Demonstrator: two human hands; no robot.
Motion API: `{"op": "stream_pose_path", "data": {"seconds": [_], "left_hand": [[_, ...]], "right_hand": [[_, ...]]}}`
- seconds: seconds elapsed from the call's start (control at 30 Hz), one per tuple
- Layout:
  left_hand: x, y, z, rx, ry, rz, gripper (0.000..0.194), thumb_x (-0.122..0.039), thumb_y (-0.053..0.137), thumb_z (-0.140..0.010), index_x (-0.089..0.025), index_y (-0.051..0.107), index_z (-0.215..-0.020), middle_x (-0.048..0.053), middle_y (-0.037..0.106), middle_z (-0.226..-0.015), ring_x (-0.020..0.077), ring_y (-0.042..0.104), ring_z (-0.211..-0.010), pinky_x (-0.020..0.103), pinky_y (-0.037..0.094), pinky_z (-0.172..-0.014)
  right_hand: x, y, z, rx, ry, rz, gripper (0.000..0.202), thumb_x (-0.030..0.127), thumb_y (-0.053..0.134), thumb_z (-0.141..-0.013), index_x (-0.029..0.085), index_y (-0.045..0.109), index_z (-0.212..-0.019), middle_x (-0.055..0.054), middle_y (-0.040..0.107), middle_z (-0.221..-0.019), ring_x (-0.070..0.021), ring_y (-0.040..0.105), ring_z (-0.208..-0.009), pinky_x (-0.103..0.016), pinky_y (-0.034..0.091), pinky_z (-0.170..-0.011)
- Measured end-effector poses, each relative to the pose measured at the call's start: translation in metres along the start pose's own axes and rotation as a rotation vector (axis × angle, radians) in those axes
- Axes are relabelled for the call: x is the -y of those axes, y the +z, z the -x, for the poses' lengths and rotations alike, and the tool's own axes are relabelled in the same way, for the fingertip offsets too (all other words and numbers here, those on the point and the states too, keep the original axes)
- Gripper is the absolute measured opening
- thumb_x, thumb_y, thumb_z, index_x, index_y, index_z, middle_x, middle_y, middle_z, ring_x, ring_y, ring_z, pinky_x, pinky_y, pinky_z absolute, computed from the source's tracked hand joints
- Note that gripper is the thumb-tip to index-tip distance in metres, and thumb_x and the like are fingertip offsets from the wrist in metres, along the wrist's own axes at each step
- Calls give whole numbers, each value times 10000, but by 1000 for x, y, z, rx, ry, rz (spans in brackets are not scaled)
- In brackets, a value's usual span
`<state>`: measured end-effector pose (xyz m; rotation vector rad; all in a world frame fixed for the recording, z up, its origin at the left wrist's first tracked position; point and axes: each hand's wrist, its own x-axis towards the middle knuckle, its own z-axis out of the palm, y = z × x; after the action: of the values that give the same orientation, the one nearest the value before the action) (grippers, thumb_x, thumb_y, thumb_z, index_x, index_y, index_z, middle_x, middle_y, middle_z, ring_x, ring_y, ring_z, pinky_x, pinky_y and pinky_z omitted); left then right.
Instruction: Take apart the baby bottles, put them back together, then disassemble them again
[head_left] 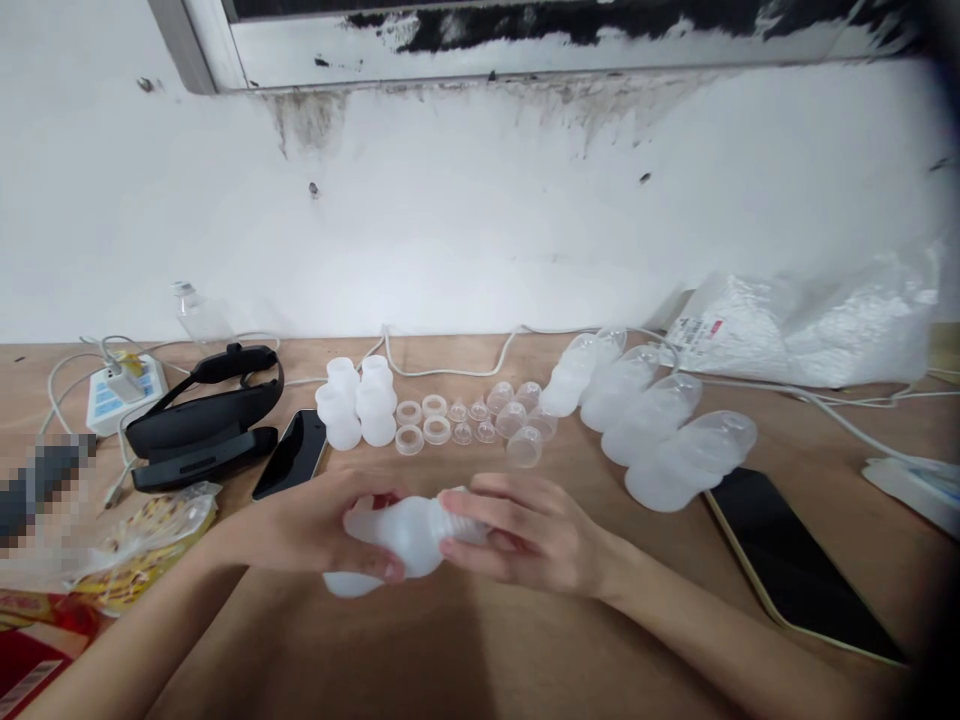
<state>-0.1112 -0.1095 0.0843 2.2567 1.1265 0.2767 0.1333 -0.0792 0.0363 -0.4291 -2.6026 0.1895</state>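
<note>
A white, waisted baby bottle (416,535) lies tilted between my hands, low above the table. My left hand (322,530) is wrapped round its body. At the neck end, the fingers of my right hand (525,530) close on a ridged screw ring (463,530); they hide most of that end. Below my left thumb shows a further white rounded part (352,583); I cannot tell whether it belongs to the same bottle. Behind my hands stand white bottles (356,405), loose rings (422,424), clear nipples (472,422) and clear caps (523,420).
Several capped bottles (664,430) lean in a row at the right, beside a phone (802,560). Left are another phone (292,455), a black headset (210,420), a power strip (126,395) and a snack bag (142,550). A plastic bag (810,320) and cables line the wall.
</note>
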Motion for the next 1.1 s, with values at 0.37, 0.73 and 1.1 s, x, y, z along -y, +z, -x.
{"op": "stream_pose_path", "data": {"seconds": [0.37, 0.73, 1.1], "left_hand": [[76, 22, 13, -996, -331, 167, 461, -399, 631, -654, -190, 497, -1043, 49, 596, -1000, 215, 573, -886, 345, 470, -783], [100, 43, 13, -860, -565, -154, 493, -504, 598, -644, -158, 479, -974, 62, 600, -859, 222, 586, -775, 321, 478, -653], [20, 83, -20, -687, 140, -514, 362, -273, 558, -763, -174, 420, -1083, 123, 482, -1091, 246, 490, -1000, 385, 446, -807]], "right_hand": [[-14, 12, 3, 97, 446, 31, 447, 122, 428, -773, 200, 408, -1213, -119, 416, -1154, -147, 567, -705, -317, 504, -594], [-12, 27, 5, 246, 485, -58, 253, 252, 521, -780, 161, 486, -1014, -91, 495, -1047, -179, 563, -788, -319, 455, -695], [-9, 34, -8, 216, 488, -31, 120, 154, 477, -732, 128, 550, -824, -66, 515, -840, -148, 540, -675, -266, 429, -612]]}}
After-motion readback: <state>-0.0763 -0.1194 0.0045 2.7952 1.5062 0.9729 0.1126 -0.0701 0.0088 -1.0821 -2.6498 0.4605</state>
